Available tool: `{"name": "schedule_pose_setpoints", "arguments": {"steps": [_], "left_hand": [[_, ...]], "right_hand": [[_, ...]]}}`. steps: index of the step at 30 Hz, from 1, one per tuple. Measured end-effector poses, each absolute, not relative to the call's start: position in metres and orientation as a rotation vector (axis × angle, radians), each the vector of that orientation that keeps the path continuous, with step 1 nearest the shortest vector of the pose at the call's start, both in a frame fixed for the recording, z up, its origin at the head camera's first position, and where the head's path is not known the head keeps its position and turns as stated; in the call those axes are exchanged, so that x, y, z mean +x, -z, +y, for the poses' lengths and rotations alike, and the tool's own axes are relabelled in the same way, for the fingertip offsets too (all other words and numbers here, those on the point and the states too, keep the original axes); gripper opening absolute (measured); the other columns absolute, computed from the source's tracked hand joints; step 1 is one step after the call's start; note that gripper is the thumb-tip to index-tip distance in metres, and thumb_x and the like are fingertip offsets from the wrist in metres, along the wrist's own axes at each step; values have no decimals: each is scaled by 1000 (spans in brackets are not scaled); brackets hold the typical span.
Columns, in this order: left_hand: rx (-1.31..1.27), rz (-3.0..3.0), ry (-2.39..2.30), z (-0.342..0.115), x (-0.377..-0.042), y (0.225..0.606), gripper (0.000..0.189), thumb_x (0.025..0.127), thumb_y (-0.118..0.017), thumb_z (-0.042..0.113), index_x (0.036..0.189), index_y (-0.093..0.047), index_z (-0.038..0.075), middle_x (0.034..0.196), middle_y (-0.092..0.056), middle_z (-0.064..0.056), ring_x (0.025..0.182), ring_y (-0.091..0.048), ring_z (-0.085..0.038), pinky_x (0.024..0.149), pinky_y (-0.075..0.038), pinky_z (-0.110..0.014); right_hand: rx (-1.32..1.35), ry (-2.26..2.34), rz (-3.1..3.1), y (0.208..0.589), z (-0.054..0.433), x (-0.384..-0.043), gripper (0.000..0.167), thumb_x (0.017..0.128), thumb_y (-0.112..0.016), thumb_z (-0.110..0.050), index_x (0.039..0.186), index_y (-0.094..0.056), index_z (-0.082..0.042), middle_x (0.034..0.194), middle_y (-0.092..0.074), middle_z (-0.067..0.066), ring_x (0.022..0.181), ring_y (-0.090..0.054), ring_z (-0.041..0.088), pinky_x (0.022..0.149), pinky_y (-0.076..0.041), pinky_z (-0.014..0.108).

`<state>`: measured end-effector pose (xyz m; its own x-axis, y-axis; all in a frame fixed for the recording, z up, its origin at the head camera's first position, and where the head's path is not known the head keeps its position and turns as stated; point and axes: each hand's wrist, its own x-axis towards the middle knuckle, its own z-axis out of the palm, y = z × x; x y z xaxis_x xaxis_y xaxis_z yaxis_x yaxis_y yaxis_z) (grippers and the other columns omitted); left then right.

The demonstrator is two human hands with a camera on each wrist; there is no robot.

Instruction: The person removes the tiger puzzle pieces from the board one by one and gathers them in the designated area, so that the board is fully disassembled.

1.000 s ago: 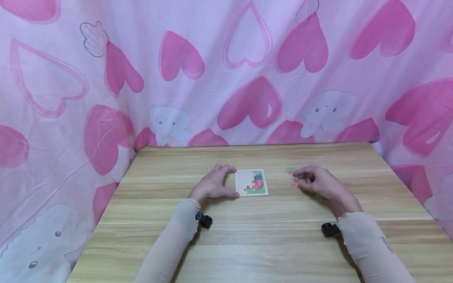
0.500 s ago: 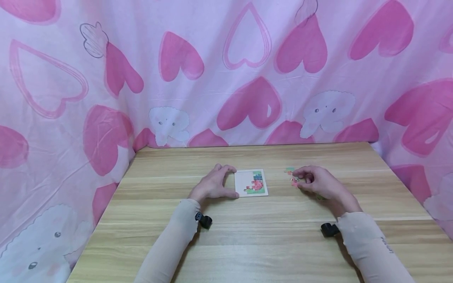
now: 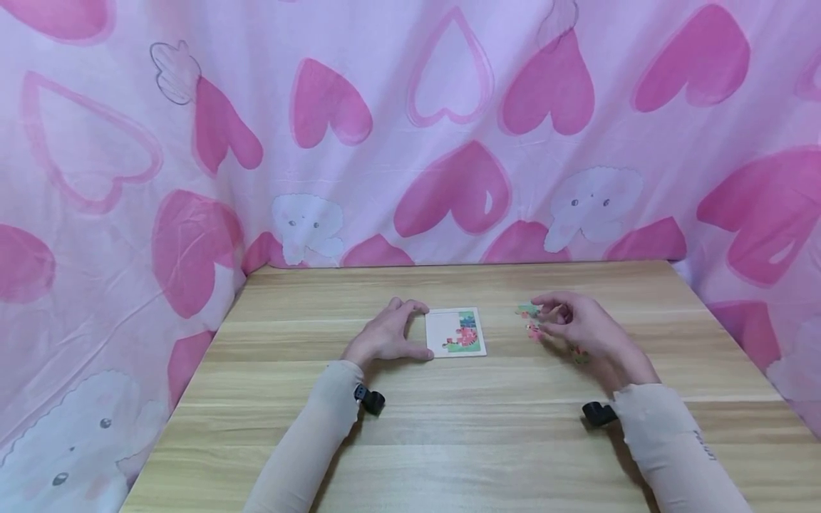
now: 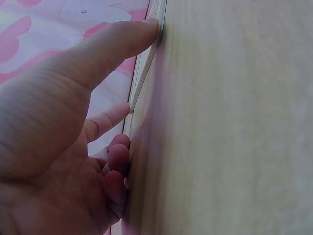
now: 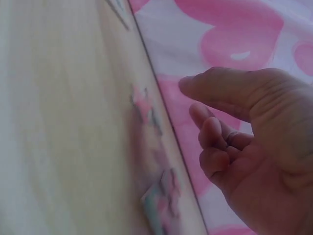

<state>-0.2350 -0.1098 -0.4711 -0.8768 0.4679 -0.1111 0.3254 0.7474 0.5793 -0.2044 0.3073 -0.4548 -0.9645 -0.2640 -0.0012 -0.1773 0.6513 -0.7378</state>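
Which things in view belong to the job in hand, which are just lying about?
Job, by the look of it:
puzzle board, part filled, between the left grip's thumb and finger
loose puzzle pieces by the right grip

Setting rather than clutter:
table
heart-print cloth
black wrist devices

The left hand (image 3: 388, 335) and right hand (image 3: 590, 328) were out in front, well apart.
The left forearm (image 3: 304, 442) and right forearm (image 3: 673, 449) slanted inward. The left thumb (image 4: 115, 46) and left forefinger (image 4: 108, 121) stood spread wide, remaining fingers (image 4: 115, 186) loosely curled. The right thumb (image 5: 222, 87) and right forefinger (image 5: 197, 112) were slightly parted, the other fingers (image 5: 214, 161) bent toward the palm (image 5: 269, 186).
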Motion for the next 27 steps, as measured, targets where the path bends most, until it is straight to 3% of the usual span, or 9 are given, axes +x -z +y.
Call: {"name": "schedule_pose_setpoints", "arguments": {"steps": [5,11,20,27], "left_hand": [[620,2685,-839,-110,-234,472,94,78,-100,52,158,-56,27,126,-52,-4,107,-55,-22,91,-54,-42],[605,2685,-841,-110,-233,473,94,78,-100,51,157,-56,29,125,-51,-3,106,-55,-23,89,-53,-41],[588,2694,-831,-111,-233,472,93,79,-100,52,157,-56,31,132,-52,-4,112,-55,-24,96,-55,-45],[593,2694,-831,-111,-235,473,93,79,-99,54,158,-56,32,135,-53,-4,114,-56,-23,100,-55,-46]], "right_hand": [[-391,1241,2812,446,296,-205,50,103,-82,-13,151,-67,-10,134,-70,20,102,-67,25,80,-58,26],[-448,1370,2802,432,275,-211,54,103,-82,-16,154,-64,-11,144,-68,15,116,-69,27,92,-57,21],[-519,1540,2692,427,238,-220,58,101,-83,-8,155,-61,-5,148,-64,20,122,-70,37,96,-60,27],[-525,1562,2625,436,216,-219,59,100,-85,-10,155,-62,-11,150,-63,16,123,-70,34,104,-60,38]]}}
